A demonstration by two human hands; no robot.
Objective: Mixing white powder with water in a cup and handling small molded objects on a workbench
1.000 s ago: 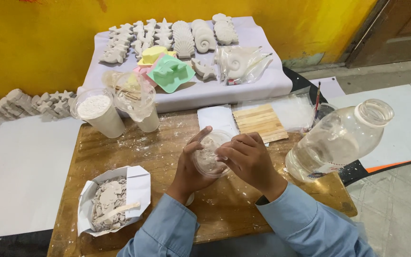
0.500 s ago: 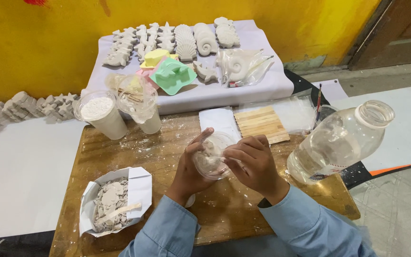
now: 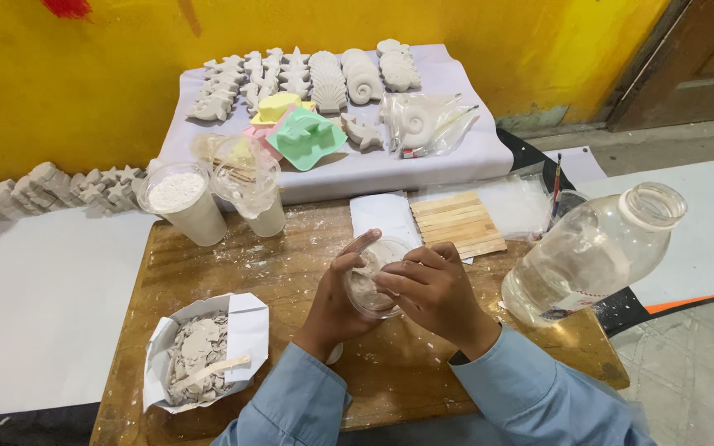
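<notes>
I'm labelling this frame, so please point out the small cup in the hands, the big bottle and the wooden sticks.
Cup (image 3: 371, 291), head view, grey inside.
Bottle (image 3: 588, 252), head view, clear body.
Sticks (image 3: 459, 224), head view, middle of the stack.

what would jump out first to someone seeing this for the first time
Both hands meet at the middle of the wooden table: the left hand cups a small clear cup of grey paste while the right hand works at its rim. Behind, a white cloth carries rows of white plaster sea-shape casts against a yellow wall. A large clear bottle lies tilted at the right.
</notes>
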